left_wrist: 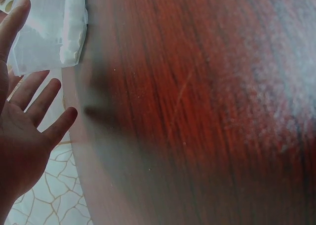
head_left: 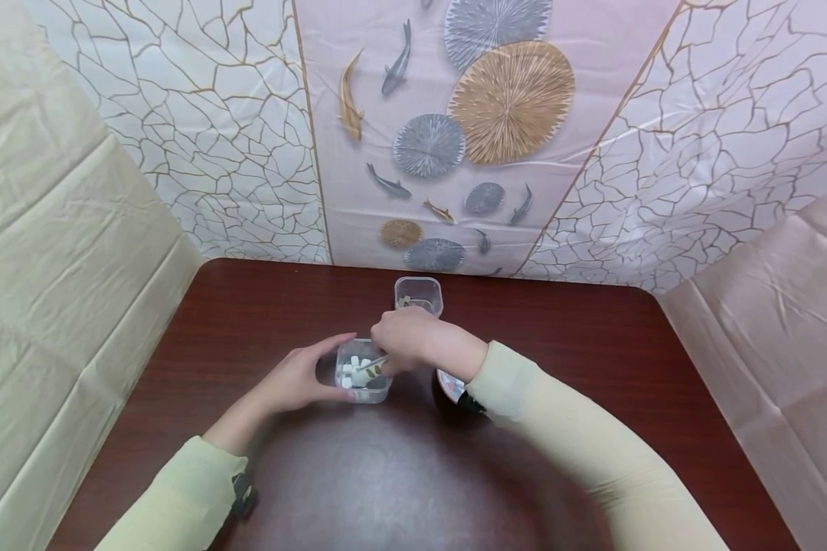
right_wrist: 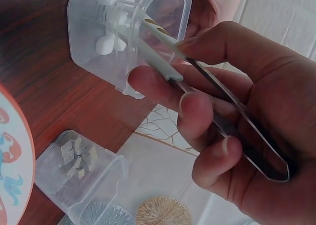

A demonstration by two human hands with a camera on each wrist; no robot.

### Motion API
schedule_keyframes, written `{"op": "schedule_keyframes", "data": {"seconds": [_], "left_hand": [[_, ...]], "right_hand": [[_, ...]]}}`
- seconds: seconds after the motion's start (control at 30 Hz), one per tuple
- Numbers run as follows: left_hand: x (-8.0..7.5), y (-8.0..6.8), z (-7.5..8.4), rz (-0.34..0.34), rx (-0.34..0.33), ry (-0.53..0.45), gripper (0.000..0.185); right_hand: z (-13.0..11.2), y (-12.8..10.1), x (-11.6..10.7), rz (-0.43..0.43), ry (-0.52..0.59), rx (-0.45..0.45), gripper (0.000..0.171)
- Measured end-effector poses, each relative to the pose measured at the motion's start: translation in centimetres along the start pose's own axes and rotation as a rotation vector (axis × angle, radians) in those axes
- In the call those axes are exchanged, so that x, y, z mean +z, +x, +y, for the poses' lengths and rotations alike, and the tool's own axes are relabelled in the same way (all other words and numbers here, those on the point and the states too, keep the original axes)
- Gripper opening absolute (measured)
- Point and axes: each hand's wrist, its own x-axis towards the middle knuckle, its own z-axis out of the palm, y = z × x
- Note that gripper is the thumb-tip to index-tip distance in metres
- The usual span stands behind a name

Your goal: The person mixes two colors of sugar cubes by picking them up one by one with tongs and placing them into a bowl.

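Note:
A clear plastic box (head_left: 371, 396) with several small white pieces (right_wrist: 104, 45) stands on the table. My left hand (head_left: 302, 376) holds it from the left, thumb along the near side and index finger along the far side; the other fingers (left_wrist: 48, 94) are spread loosely. In my right hand (right_wrist: 276, 87) is a pair of metal tweezers (right_wrist: 217, 82) with pale, gold-patterned tips, pinched between thumb and fingers. The tips reach inside the box among the white pieces. Whether a piece is between them I cannot tell.
Behind my right hand stands a second clear box (head_left: 419, 282) with several grey-brown chunks (right_wrist: 76, 156). A round dish (head_left: 446, 383) with an orange rim and a printed pattern sits under my right wrist. Patterned cloth (head_left: 248, 153) hangs beyond the dark wooden table (head_left: 565, 329).

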Motion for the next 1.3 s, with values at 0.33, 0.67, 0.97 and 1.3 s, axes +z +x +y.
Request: {"op": "schedule_keyframes", "data": {"seconds": [0.33, 0.67, 0.97, 1.3], "left_hand": [[-0.1, 0.0, -0.1, -0.004, 0.003, -0.003, 0.097], [-0.1, 0.1, -0.2, -0.014, -0.009, -0.005, 0.098], [-0.1, 0.2, -0.2, -0.007, 0.006, 0.004, 0.097], [-0.2, 0.0, -0.1, -0.010, -0.005, 0.001, 0.097]], "right_hand": [[0.5, -0.5, -0.1, 0.059, 0.023, -0.044, 0.032], [0.6, -0.4, -0.6, 0.065, 0.002, 0.025, 0.021], [-0.3, 0.1, -0.5, -0.025, -0.018, 0.066, 0.030], [-0.8, 0.7, -0.4, -0.047, -0.056, 0.031, 0.023]]}}
